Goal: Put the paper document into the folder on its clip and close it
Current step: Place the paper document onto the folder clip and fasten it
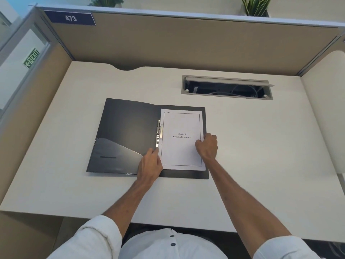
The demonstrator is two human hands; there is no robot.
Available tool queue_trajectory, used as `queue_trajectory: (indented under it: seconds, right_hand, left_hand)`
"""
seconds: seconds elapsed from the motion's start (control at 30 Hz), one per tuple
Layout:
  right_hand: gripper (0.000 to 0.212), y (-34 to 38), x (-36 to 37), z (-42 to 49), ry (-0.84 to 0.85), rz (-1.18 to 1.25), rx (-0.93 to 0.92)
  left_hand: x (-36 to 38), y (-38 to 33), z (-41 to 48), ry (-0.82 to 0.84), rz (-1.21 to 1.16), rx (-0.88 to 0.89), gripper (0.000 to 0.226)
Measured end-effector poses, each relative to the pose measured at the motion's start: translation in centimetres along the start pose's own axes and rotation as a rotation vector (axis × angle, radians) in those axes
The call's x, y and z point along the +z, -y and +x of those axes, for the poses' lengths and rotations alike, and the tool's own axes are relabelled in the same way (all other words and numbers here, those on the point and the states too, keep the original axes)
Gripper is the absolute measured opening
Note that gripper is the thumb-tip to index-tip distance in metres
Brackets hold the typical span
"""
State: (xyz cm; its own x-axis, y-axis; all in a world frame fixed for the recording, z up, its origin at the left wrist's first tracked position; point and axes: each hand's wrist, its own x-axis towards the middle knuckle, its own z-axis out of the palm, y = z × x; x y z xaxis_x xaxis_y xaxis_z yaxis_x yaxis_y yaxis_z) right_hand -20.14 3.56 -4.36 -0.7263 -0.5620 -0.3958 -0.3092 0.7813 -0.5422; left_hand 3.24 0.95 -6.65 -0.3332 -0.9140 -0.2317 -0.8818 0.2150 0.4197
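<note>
Already the white printed paper document (182, 140) is laid on the right half of the open black plastic folder (127, 131), mid-frame, its left edge at the metal spring clip (158, 134). It is pinched at its right edge by the right hand (207, 146); the left hand (150, 162) is rested flat, fingers together, below the clip. Whether the clip is fastened cannot be told; closing is left.

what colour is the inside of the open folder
Dark grey to black, slightly glossy on the folder, as shown in the head view.
</note>
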Motion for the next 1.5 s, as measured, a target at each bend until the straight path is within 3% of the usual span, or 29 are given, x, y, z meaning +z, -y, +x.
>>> queue_trajectory:
  seconds: [0.53,0.83,1.07,1.17,1.3,1.5]
  right_hand:
    - [0.029,0.4,-0.5,1.0,0.010,0.069,0.064]
    - [0.025,0.5,-0.9,1.8,-0.043,-0.043,-0.020]
    - [0.035,0.2,-1.1,3.2,-0.107,-0.107,-0.086]
    - [0.026,1.7,-1.2,4.5,-0.095,-0.126,-0.201]
    - [0.043,6.1,-0.7,6.5,0.047,-0.262,-0.516]
    - [0.055,10.9,1.2,9.1,0.211,-0.557,-0.699]
  left_hand:
    - [-1.1,-0.3,1.8,-0.005,-0.058,-0.052,0.019]
    - [-1.8,1.6,1.9,-0.097,0.023,0.014,0.019]
    - [-0.9,3.0,1.9,-0.128,0.008,0.082,0.023]
    - [-0.5,3.6,1.7,-0.109,0.050,0.223,0.051]
    - [0.0,4.0,1.7,0.061,0.105,0.474,0.107]
    - [1.1,3.6,2.2,0.139,0.193,0.546,0.123]
